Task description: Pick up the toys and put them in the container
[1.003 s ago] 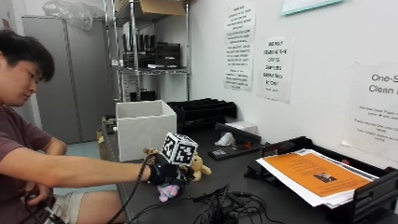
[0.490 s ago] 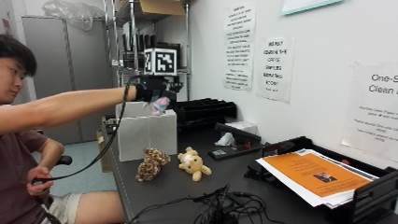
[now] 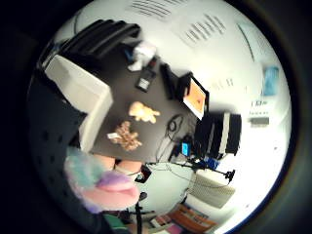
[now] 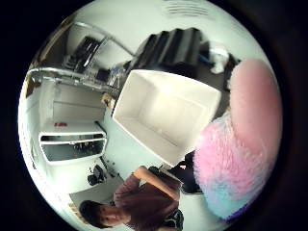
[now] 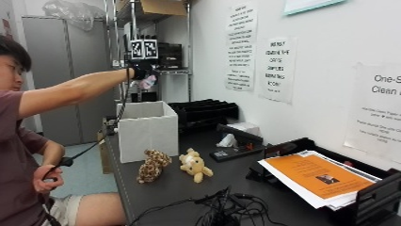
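In the outside view, a person seated at a dark desk stretches the gloved right hand high above an open white container, fingers curled round a pink fluffy toy, while a spotted toy and a tan bear toy lie side by side on the desk just in front of the container. The little-finger palm view looks down on the desk with both loose toys beside the container's wall and the fluffy toy close to the palm, its outline hard to make out. The thumb-side palm view shows the container's bare white inside lying below and to one side of the held toy, so by my judgement the hand should shift slightly over the opening before letting go; the fingers themselves are hidden here.
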